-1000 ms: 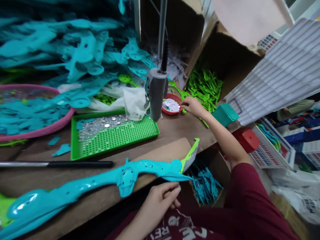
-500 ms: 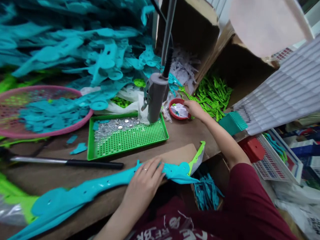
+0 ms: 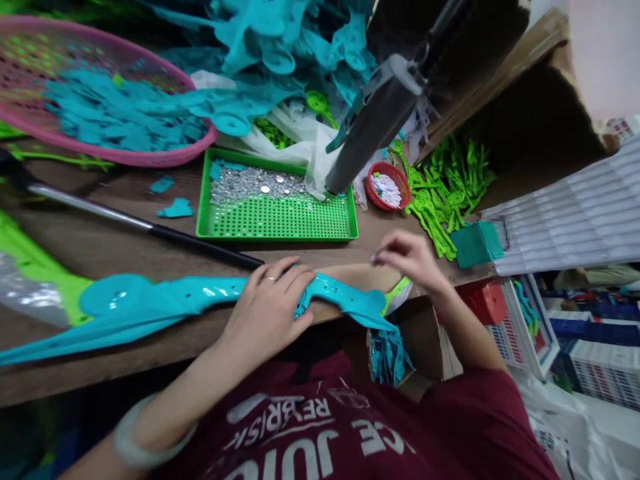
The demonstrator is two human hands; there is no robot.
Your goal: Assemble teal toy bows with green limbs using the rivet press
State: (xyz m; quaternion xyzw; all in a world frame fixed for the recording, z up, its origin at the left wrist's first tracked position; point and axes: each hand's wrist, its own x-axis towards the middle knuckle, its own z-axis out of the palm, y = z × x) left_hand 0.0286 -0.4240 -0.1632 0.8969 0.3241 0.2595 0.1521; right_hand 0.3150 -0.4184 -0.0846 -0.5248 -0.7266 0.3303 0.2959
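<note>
A long, flat, shiny turquoise plastic piece (image 3: 185,297) with lime-green and clear ends lies along the near table edge. My left hand (image 3: 273,303) grips its right half, fingers over the top and thumb at the near side. Above the piece's right end, my right hand (image 3: 413,263) is raised off the table with thumb and fingertips pinched together. Whatever those fingertips hold is too small and blurred to make out. Beyond that hand stands a small red basket (image 3: 370,187) of white bits. Brown board (image 3: 350,275) shows behind the turquoise piece.
A green perforated tray (image 3: 280,223) holds small silvery bits. Above its right end hangs a grey cylindrical tool (image 3: 373,127). Left are a pink basket (image 3: 150,157) of turquoise scraps and a black-handled rod (image 3: 200,243). Lime-green strips (image 3: 450,193) spill from a cardboard box (image 3: 545,100).
My right hand has left the red basket and come back toward the turquoise piece, fingers pinched. My left hand has curled further around the piece. The view has tilted down and turned.
</note>
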